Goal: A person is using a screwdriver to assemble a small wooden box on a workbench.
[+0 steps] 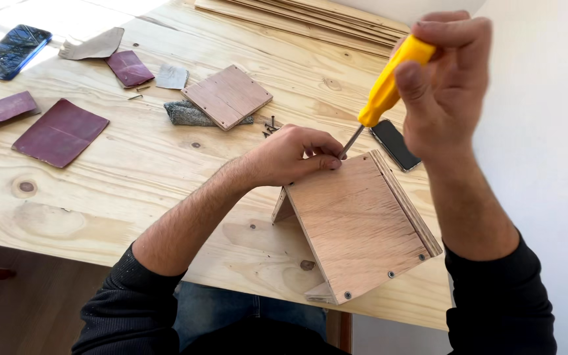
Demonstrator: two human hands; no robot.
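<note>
My right hand (pixel 451 92) has a closed grip on the yellow-handled screwdriver (pixel 389 82), tip angled down into the top corner of the sloped plywood assembly (pixel 356 223) on the pale wooden bench (pixel 133 164). My left hand (pixel 290 154) pinches a screw there. I judge I'm driving it; next calls for steady downward turning.

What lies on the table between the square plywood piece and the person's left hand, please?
In the head view, a small cluster of dark screws lies on the table between the square plywood piece and the left hand.

Bare tabletop (pixel 133 177) left of plywood box (pixel 356 223), loose screws (pixel 271 125), square board (pixel 227 96), phone (pixel 394 143) crowding behind.
</note>
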